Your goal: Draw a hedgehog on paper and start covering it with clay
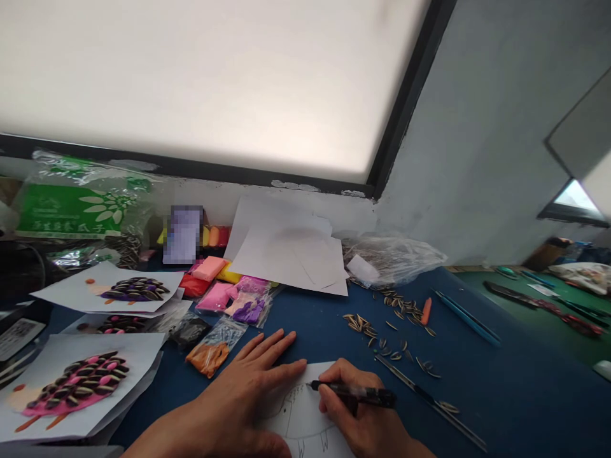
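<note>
In my right hand (356,407) is a black pen (377,395), its tip touching a white sheet of paper (312,425). Thin drawn lines on the sheet form part of an outline with a zigzag edge and small legs. My left hand (252,388) lies flat over the left part of the sheet, fingers spread, covering some of the drawing. Just beyond its fingers sits a clear bag of orange clay (209,357). A slim metal tool (429,399) lies on the blue table to the right of my right hand.
Sunflower seeds (360,326) are scattered ahead, near an orange stick (426,312) and blue tweezers (468,317). Packets of coloured clay (217,297) lie behind my left hand. Finished seed-and-clay hedgehog pictures (76,388) lie at left. Blank paper (286,254) leans against the wall.
</note>
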{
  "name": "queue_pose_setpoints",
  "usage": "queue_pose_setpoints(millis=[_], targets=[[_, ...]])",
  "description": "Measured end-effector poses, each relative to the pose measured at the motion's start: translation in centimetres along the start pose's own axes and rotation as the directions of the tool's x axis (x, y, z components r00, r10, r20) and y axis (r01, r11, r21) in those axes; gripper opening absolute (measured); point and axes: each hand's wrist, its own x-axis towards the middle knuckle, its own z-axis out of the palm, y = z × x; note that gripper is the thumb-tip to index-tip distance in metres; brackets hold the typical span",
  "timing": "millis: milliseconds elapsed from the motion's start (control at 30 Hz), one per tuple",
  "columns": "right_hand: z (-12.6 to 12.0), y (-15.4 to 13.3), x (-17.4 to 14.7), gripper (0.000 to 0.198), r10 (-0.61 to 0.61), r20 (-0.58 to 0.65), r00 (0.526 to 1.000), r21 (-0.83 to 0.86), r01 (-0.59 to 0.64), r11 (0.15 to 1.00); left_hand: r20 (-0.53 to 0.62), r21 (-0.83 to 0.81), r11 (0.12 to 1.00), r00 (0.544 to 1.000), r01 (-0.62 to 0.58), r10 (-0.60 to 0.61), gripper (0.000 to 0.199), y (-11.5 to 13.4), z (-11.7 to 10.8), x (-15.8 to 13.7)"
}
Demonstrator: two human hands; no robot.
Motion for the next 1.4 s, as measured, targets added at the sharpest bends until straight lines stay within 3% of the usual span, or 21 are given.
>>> queue_pose_setpoints(millis=[300, 700, 1400], targets=[[0.12, 0.39, -0.15, 0.019, 0.011, -0.033, 0.999, -0.075, -0.014, 0.997, 0.006, 0.0, 1.0, 1.0, 0.003, -0.003, 0.091, -0.38, 0.21, 0.04], [-0.21, -0.27, -0.12, 0.022, 0.03, -0.043, 0.999, -0.051, -0.032, 0.998, 0.023, 0.019, 0.999, 0.999, 0.037, -0.038, 0.093, 0.07, -0.04, 0.09], [-0.37, -0.13, -0.15, 0.022, 0.094, -0.087, 0.992, -0.028, -0.096, 0.995, 0.012, 0.07, 0.998, 1.0, -0.001, 0.0, 0.092, 0.04, 0.08, 0.06]])
